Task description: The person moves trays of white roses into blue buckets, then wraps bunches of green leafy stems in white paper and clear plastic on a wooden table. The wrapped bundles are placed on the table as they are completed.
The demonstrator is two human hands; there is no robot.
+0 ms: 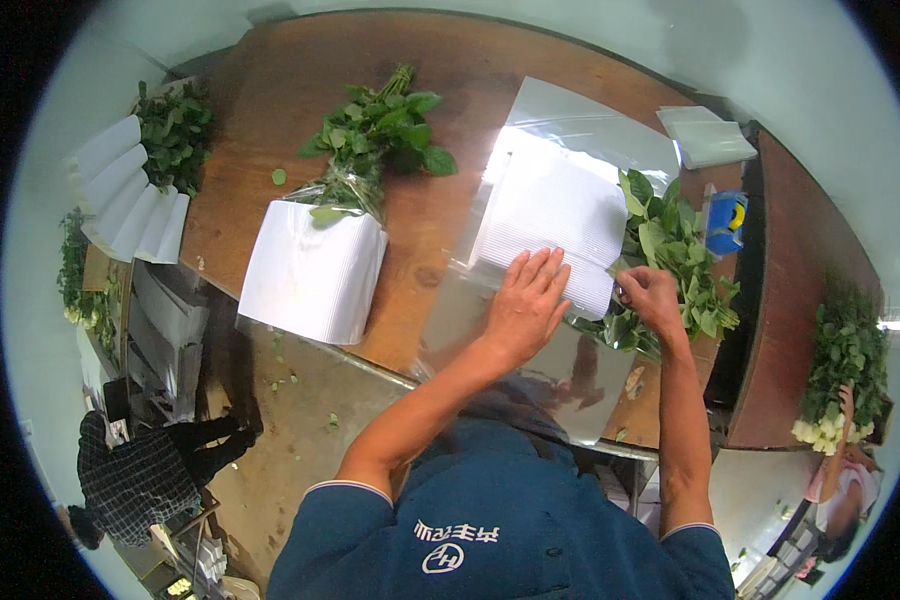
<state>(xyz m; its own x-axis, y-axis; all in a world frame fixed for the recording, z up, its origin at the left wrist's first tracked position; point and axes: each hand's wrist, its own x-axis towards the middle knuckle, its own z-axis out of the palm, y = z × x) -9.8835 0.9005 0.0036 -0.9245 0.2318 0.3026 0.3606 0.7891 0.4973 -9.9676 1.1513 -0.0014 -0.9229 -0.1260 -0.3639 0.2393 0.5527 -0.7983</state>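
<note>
A white corrugated paper sheet [555, 205] is folded over a bunch of leafy stems [675, 250], whose leaves stick out on its right side. My left hand [530, 300] lies on the paper's near part with its fingers stretched out. By the right edge of the paper, against the leaves, my right hand [652, 297] is closed in a pinch; a small dark bit shows at the fingertips, too small to name. Clear plastic film [610, 130] spreads under the paper and beyond it. Whatever flower heads the paper covers are hidden.
Left on the wooden table [450, 50] lies a bouquet in white corrugated wrap [315, 270]. A blue tape dispenser [723, 225] and clear sheets [705, 135] sit at the right. Wrapped bunches [130, 195] stand at far left. Other people [145, 480] work at both sides.
</note>
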